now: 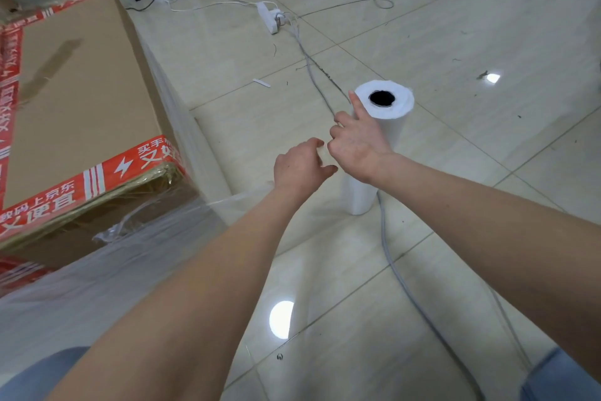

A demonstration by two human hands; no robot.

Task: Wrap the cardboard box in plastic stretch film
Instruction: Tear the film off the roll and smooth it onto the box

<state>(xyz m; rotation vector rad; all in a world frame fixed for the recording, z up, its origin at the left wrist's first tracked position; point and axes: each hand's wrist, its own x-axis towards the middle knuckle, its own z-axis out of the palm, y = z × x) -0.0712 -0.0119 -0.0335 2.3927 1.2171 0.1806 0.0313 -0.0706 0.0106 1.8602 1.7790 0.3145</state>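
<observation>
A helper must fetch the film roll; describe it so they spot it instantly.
Find the red-taped cardboard box on the tiled floor. Right of it, a white roll stands on end beside a grey cable. It alone is an upright cylinder with a dark core.

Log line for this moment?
box: film on sides | roll: upright on floor | left hand: pinches film | right hand: index finger touches roll

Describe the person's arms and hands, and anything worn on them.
The left forearm and right forearm are bare, with no sleeves in view. The left hand and right hand show no gloves, rings, watch or bracelet. Blue fabric, likely trousers, shows at the bottom corners.
</observation>
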